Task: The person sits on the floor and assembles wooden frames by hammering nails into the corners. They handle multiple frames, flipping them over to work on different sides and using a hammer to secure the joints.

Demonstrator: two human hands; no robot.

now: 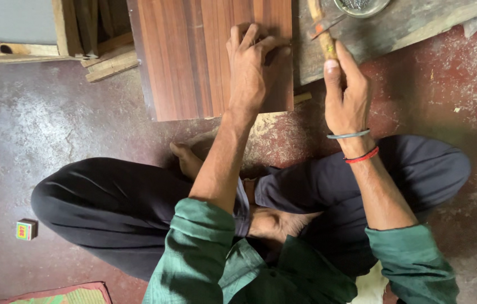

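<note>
Grip: right hand [346,93] wrapped tight round wooden hammer handle [324,35], raised | left hand [251,67] presses fingers down on brown board's [193,56] right edge, arm outstretched

hammer [325,35]: head cut off by top edge | metal bowl [360,5]: top cropped, contents unclear

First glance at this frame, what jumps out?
The left hand presses flat on a reddish-brown wood-grain panel lying on the floor at top centre. Just right of it, the right hand grips a wooden tool handle. Below, the person's crossed legs in dark trousers fill the middle of the view.
</note>
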